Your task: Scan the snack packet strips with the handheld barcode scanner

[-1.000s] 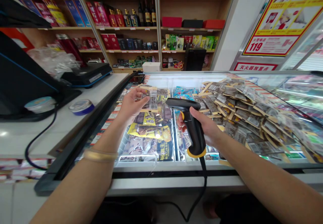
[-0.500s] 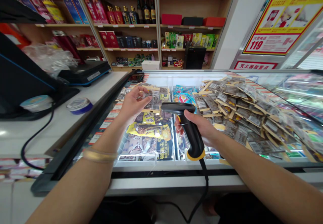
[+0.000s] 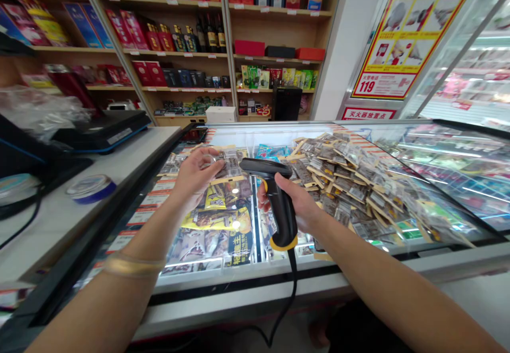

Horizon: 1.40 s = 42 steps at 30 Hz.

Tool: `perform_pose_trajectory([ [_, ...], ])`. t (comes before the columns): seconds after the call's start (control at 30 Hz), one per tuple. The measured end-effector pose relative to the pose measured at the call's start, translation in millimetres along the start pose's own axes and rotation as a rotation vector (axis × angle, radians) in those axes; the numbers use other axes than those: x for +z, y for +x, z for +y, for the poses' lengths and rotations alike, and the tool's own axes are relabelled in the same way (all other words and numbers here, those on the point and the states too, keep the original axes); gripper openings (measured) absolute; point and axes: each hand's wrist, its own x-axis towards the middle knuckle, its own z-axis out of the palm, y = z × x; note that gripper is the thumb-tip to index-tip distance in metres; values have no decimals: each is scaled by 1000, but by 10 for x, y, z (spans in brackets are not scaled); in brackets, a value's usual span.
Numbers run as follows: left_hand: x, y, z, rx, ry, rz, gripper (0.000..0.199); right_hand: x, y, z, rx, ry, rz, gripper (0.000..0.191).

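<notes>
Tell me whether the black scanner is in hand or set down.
In hand: the right hand is closed around the black scanner, whose cord hangs down below it.

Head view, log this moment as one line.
right hand: grips black scanner | left hand: at small packet, grip unclear | packet pile: right of scanner | cable: hangs from scanner handle

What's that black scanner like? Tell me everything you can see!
The scanner is black and looks like plastic, with yellow trim under its head and around the handle's bottom. The right hand grips the handle, holding it upright but tilted over a glass-topped case. The head points left, toward a packet by the left hand. A black cord hangs below.
</notes>
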Motion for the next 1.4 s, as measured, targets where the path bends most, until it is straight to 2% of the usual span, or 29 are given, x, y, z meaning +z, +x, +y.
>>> perform_pose_trajectory([
  [0.07, 195, 45, 108, 32, -22, -50, 42, -41, -83, -153, -60, -9, 10, 53],
  [0.17, 600, 92, 310, 60, -19, -146, 40, -188, -295, -426, -137, -15, 69, 50],
  [0.3, 1243, 90, 525, 103, 18, -266, 36, -539, -668, -768, -218, -35, 194, 47],
  [0.47, 1958, 21, 657, 162, 75, -388, 38, -1027, -1088, -1048, -307, -56, 405, 45],
  [0.6, 2328, -30, 662, 222, 166, -439, 45, -1304, -1251, -1113, -346, -82, 501, 47],
  [0.73, 2485, -48, 580, 299, 345, -402, 54, -1445, -1264, -1059, -323, -63, 534, 47],
  [0.93, 2435, -75, 507, 307, 460, -404, 53, -1481, -1200, -969, -306, 21, 569, 48],
  [1.1, 2173, -67, 507, 303, 442, -359, 48, -1442, -1209, -1002, -334, -48, 559, 48],
  [1.23, 1724, 19, 417, 285, 472, -262, 46, -1265, -1211, -1059, -350, -32, 557, 45],
  [1.4, 866, 211, 206, 218, 540, -62, 44, -841, -980, -969, -325, -30, 432, 43],
])
